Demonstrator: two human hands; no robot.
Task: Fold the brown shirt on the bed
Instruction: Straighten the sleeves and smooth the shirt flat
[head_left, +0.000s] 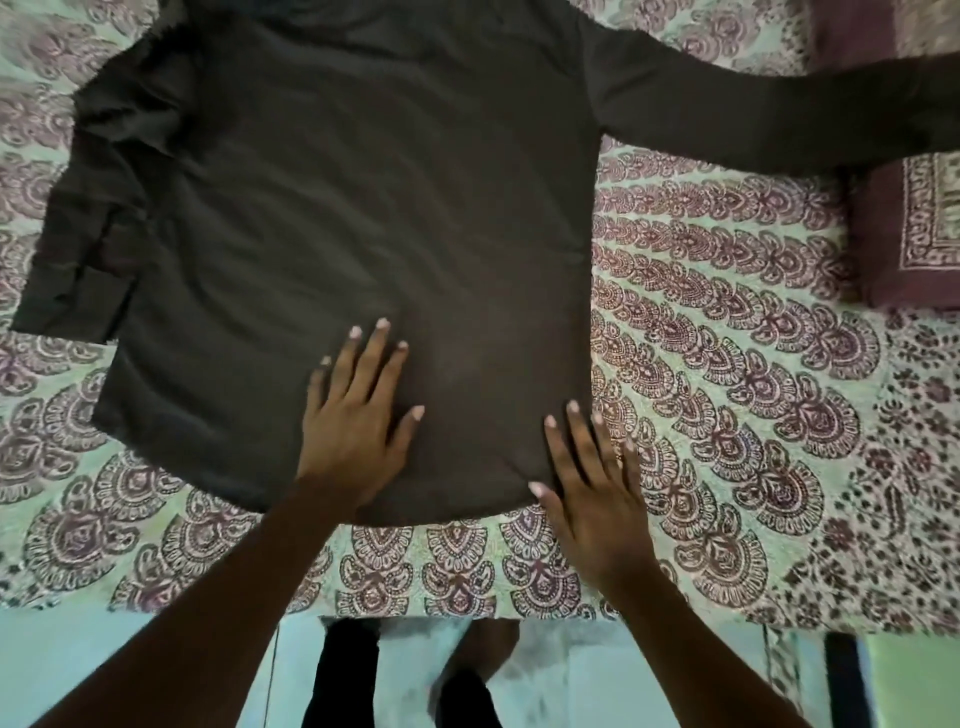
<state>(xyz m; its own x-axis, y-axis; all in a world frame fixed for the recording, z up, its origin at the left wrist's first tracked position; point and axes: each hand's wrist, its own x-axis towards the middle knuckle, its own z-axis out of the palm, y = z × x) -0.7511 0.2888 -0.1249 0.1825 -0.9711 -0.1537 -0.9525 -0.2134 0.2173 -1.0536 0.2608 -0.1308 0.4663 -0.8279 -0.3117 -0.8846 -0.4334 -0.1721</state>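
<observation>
A: While both hands are pressing flat near the hem, nothing is actually getting folded yet. Brown shirt (363, 218) is lying spread over the bed (727, 395), filling the upper centre of the frame, hem toward the bottom.

B: Hand state?

A: Left hand (353, 415) is lying open, palm down, fingers splayed on the fabric just above the hem. Right hand (597, 499) is also open and flat, fingertips on the shirt's lower right corner, palm resting on the patterned sheet. Neither is gripping anything.

B: Sleeves?

A: Right-of-frame sleeve (779, 119) is stretching straight out toward the upper right, its end lying over the maroon pillow (914, 228). Left-of-frame sleeve (78, 249) is lying bunched and doubled down along the left edge, untidy rather than folded.

B: Progress?

A: Early, I'd say. Body is looking mostly smoothed, light wrinkles only. Both sleeve folds, side folds and the final lengthwise fold are all looking undone.
</observation>
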